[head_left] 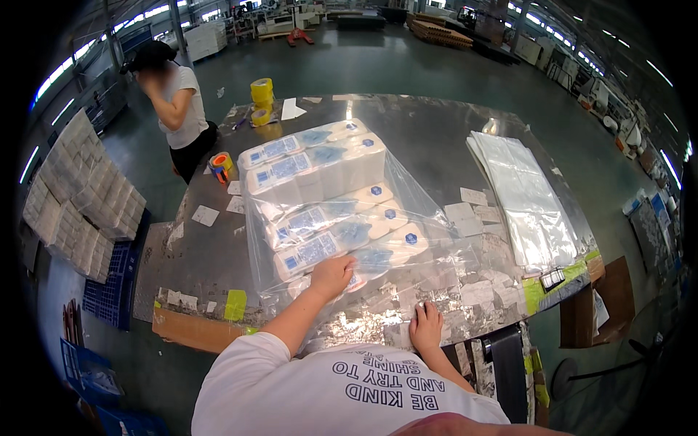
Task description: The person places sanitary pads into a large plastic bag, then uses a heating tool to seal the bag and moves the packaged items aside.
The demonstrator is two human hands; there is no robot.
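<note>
A large clear plastic bag (416,196) lies on the worktable in front of me, around several white, round-ended packs (314,163) with blue labels. The packs are in rows, with the far ones standing higher than the near ones. My left hand (333,277) is closed on the near side of the bag, against the nearest packs; its fingertips are partly hidden. Flat on the table near its front edge, with fingers apart, rests my right hand (426,325). It holds nothing and is apart from the bag.
Folded clear bags (527,200) lie at the table's right. Yellow tape rolls (262,92) and an orange tape roll (220,161) stand at the far left. Beyond the table's left edge are a person (190,109) and stacked wrapped packs (80,196) on a blue pallet (110,285). An open cardboard box (618,305) sits right.
</note>
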